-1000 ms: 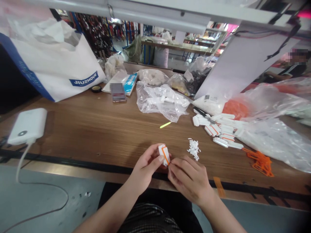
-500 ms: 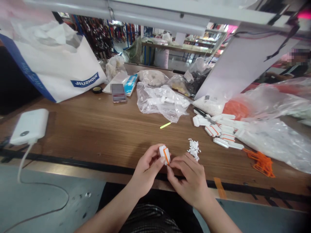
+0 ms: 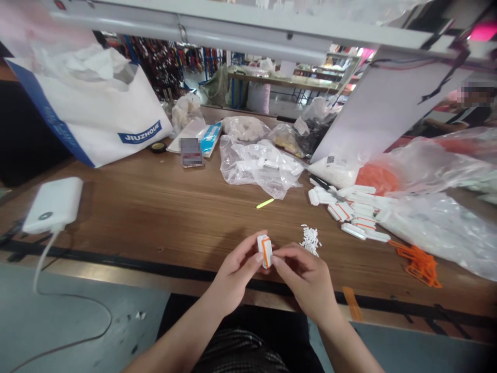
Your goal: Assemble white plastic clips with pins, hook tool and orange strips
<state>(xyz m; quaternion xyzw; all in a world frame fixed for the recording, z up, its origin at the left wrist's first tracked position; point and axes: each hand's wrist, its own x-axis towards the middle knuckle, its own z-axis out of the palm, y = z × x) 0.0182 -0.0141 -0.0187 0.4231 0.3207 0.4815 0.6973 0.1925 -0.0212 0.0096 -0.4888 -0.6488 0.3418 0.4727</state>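
Observation:
My left hand (image 3: 238, 269) is closed around a small white plastic case (image 3: 265, 250) with an orange strip along it, held upright above the table's front edge. My right hand (image 3: 305, 272) is closed too, its thumb and forefinger pressed to the case's right side. Whether a small part sits between those fingertips is hidden. Just beyond my right hand lies a pile of tiny white pieces (image 3: 310, 238). Farther right are several similar white cases (image 3: 355, 207), some with orange strips, and a tangle of orange frames (image 3: 421, 265).
A yellow-green stick (image 3: 265, 203) lies before a clear plastic bag (image 3: 248, 173). A white power bank (image 3: 54, 203) with a cable sits at left, near a large paper bag (image 3: 104, 114). Dark-handled pliers or scissors (image 3: 322, 183) rest by the cases. Large plastic bags (image 3: 446, 228) fill the right side.
The case has turned a little more upright in my left hand. My right thumb has moved up from the case's lower end to its right side. The view has shifted slightly.

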